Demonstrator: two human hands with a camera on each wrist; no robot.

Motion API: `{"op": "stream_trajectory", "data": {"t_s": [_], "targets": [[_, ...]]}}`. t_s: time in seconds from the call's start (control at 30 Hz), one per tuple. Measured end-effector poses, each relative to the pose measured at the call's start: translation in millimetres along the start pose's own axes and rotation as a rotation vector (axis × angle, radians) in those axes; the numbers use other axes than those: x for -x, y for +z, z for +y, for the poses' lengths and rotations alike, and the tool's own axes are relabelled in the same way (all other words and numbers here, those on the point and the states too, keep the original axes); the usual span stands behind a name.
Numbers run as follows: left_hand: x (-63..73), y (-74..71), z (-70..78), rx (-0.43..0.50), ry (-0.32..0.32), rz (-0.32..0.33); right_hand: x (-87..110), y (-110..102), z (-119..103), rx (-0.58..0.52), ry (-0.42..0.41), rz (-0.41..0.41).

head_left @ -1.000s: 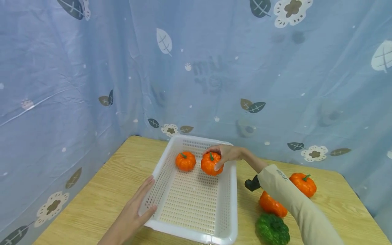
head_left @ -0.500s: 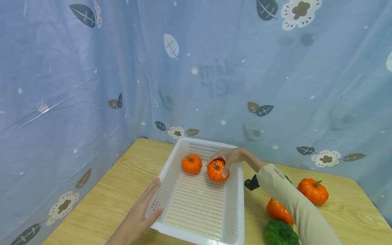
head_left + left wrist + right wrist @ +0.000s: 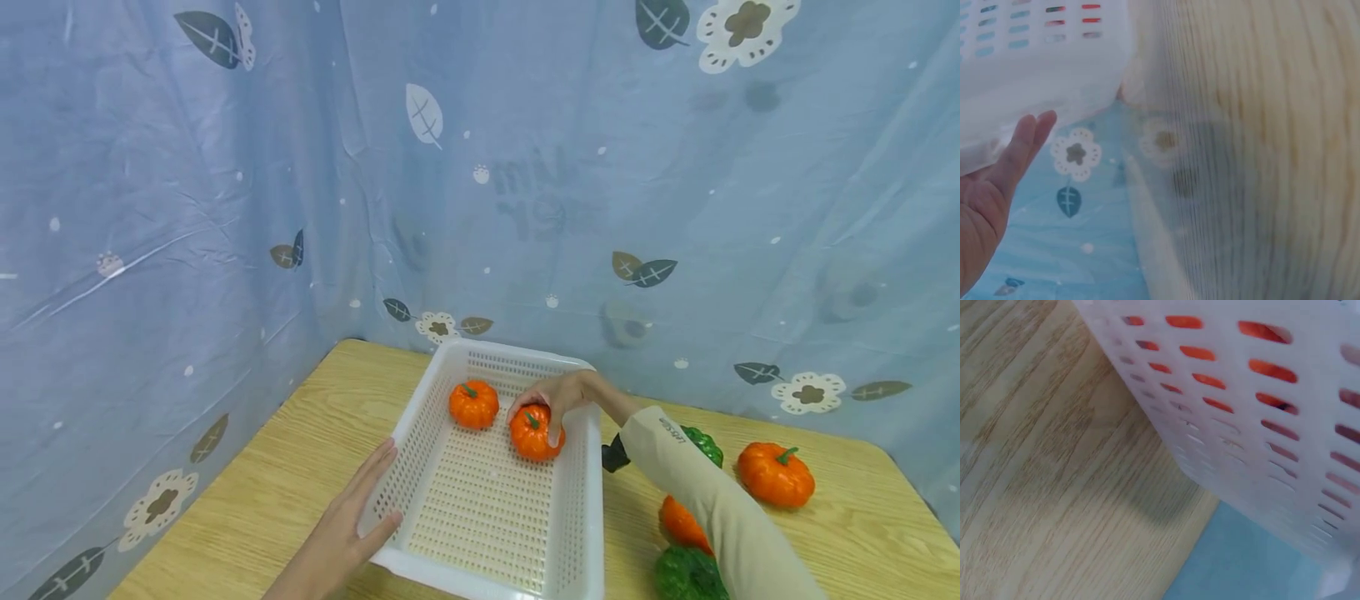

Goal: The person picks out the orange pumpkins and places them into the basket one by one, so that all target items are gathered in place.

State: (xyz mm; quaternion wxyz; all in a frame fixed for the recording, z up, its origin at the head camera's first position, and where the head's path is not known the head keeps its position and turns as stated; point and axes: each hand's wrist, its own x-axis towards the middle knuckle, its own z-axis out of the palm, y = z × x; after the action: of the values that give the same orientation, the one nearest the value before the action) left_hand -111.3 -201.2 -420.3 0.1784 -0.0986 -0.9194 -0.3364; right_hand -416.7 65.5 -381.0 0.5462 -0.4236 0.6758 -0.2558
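My right hand (image 3: pixel 553 393) grips a small orange pumpkin (image 3: pixel 534 442) with a green stem, inside a white perforated plastic basket (image 3: pixel 595 517). Thumb and fingers curve over the pumpkin's sides, low near the basket's right wall. Left of it, another orange pumpkin (image 3: pixel 474 406) sits in the basket's back part. At the basket's left side, my left hand (image 3: pixel 341 525) rests with straight fingers along the wall and the thumb by the rim. The left wrist view shows the left hand (image 3: pixel 988 206) against the basket's outside. In the right wrist view, orange shows through the basket wall (image 3: pixel 1235 434); the right hand is hidden.
Right of the basket, partly behind the sleeve (image 3: pixel 712 492), lie an orange pumpkin (image 3: pixel 776 477), an orange vegetable (image 3: pixel 681 525) and green ones (image 3: pixel 686 575). A dark object (image 3: pixel 615 456) shows by the right wrist. A blue patterned curtain (image 3: pixel 525 167) borders the wooden table (image 3: pixel 285 467).
My right hand has lowered the pumpkin a little in the basket, toward the front. The head view has shifted slightly, and the left hand stays at the basket's side.
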Motion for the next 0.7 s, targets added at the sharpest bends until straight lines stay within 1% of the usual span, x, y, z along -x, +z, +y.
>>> {"op": "stream_trajectory", "data": {"t_s": [0.17,0.3,0.4,0.5,0.6,0.7], "targets": [[0.2,-1.4,0.3,0.000,-0.012,0.000,0.1,2.7,-5.1,0.074,0.034,0.035],[0.4,-0.8,-0.2,-0.004,-0.022,-0.008,2.4,3.1,-8.5,0.114,0.061,0.042],[0.4,-0.4,0.1,-0.013,-0.016,-0.004,4.1,2.2,-9.4,0.159,0.052,0.044],[0.3,-1.0,0.9,-0.015,-0.009,0.002,4.4,2.5,-11.3,0.199,0.049,0.066],[0.1,-1.5,1.7,-0.015,-0.012,0.006,4.5,3.1,-13.3,0.210,0.059,0.082],[-0.1,-0.7,1.5,-0.023,-0.009,0.010,6.4,3.2,-14.7,0.204,0.101,0.098]]}}
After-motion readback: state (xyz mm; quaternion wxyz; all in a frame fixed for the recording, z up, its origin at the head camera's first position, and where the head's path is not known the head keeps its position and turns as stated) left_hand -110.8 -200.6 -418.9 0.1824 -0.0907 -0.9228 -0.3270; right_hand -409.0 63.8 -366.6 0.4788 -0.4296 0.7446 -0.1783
